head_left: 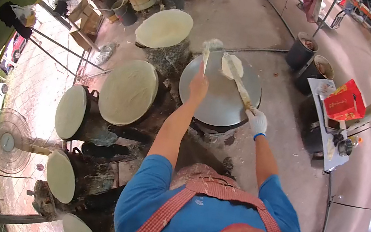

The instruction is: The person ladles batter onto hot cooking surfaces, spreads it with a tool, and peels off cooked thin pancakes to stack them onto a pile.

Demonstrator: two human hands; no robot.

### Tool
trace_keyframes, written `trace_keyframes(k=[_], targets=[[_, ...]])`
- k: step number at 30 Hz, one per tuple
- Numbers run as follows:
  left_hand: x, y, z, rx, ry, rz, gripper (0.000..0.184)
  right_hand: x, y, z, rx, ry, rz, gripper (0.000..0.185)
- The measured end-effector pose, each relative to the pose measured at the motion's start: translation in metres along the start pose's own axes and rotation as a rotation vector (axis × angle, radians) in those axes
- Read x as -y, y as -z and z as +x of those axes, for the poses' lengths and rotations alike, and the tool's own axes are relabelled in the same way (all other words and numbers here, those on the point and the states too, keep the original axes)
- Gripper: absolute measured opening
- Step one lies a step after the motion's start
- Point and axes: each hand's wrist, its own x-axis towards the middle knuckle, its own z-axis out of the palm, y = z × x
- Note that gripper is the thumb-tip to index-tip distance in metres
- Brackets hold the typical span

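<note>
In a blue T-shirt (208, 214) and red-checked apron (226, 193), a person works with a gloved right hand (257, 122) gripping a smeared, long paddle (241, 90) and a bare left hand (198, 88) curled around a slim, pale tool (205, 57). On the far part of the round metal griddle (217, 104), a white batter patch (238, 66) lies at the paddle's end, a pale-coated round griddle (164, 28) beyond.
</note>
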Motion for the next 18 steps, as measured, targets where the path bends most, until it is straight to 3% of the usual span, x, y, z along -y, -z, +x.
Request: trace_keyframes(k=[2, 4, 6, 7, 8, 10, 13, 15, 17, 18], targets=[[-0.002, 0.032, 0.007, -0.039, -0.041, -0.112, 0.064, -0.015, 0.004, 0.004, 0.000, -0.045, 0.064, 0.029], [-0.001, 0.054, 0.001, -0.240, -0.084, -0.359, 0.066, -0.024, 0.004, 0.013, 0.022, -0.104, 0.221, 0.032], [0.037, 0.050, -0.016, -0.227, -0.181, -0.364, 0.066, 0.009, -0.035, 0.014, 0.085, -0.393, 0.720, 0.033], [0.059, 0.042, -0.029, -0.233, -0.271, -0.386, 0.065, 0.055, -0.024, 0.011, 0.220, -0.508, 0.701, 0.034], [0.084, 0.029, -0.050, -0.110, -0.163, -0.520, 0.064, 0.036, -0.059, 0.025, 0.065, 0.057, 0.491, 0.034], [0.113, 0.027, -0.107, 0.066, 0.036, -0.624, 0.063, 0.064, -0.018, 0.035, 0.188, 0.041, 0.084, 0.033], [0.106, 0.072, -0.173, 0.224, 0.345, -0.687, 0.064, 0.036, 0.005, 0.021, 0.078, -0.006, 0.170, 0.030], [0.116, 0.074, -0.195, 0.227, 0.368, -0.764, 0.065, 0.029, 0.003, -0.006, 0.068, -0.423, 0.670, 0.030], [0.119, 0.072, -0.206, 0.235, 0.411, -0.843, 0.065, 0.041, -0.059, -0.016, 0.092, -0.393, 0.778, 0.033], [0.120, 0.074, -0.207, 0.241, 0.383, -0.795, 0.065, 0.067, -0.055, -0.018, 0.234, -0.395, 0.756, 0.033]])
